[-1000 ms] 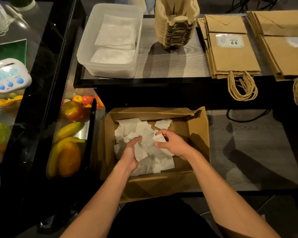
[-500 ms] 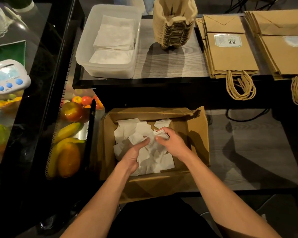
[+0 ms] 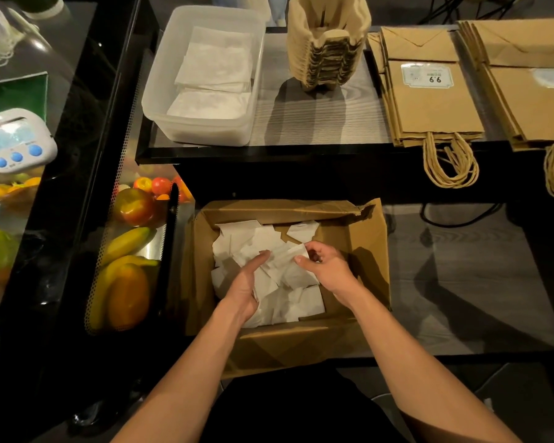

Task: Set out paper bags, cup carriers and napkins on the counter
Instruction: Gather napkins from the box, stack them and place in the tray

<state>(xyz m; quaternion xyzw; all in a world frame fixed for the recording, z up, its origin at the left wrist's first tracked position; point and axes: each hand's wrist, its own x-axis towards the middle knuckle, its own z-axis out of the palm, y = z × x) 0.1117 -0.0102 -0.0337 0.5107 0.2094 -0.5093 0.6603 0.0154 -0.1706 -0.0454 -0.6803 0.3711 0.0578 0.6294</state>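
An open cardboard box point(image 3: 370, 238) below the counter holds several loose white napkins point(image 3: 296, 303). Both hands are inside it. My right hand point(image 3: 325, 268) pinches a folded napkin point(image 3: 285, 252) between thumb and fingers. My left hand point(image 3: 245, 284) has its fingers against the same napkin from the left. On the counter point(image 3: 317, 123) stand a clear plastic tub point(image 3: 160, 87) with stacked napkins, a stack of pulp cup carriers point(image 3: 328, 43) and two piles of brown paper bags point(image 3: 430, 100), point(image 3: 531, 91) with twine handles.
A glass display case with fruit point(image 3: 127, 251) sits to the left of the box. A white digital timer point(image 3: 13, 142) rests on the black surface at far left. A dark cable point(image 3: 454, 219) lies on the grey floor to the right of the box.
Both hands have gathered napkins towards the box's middle and lifted slightly. My right hand's fingers have closed on a folded napkin; my left hand has shifted up against it.
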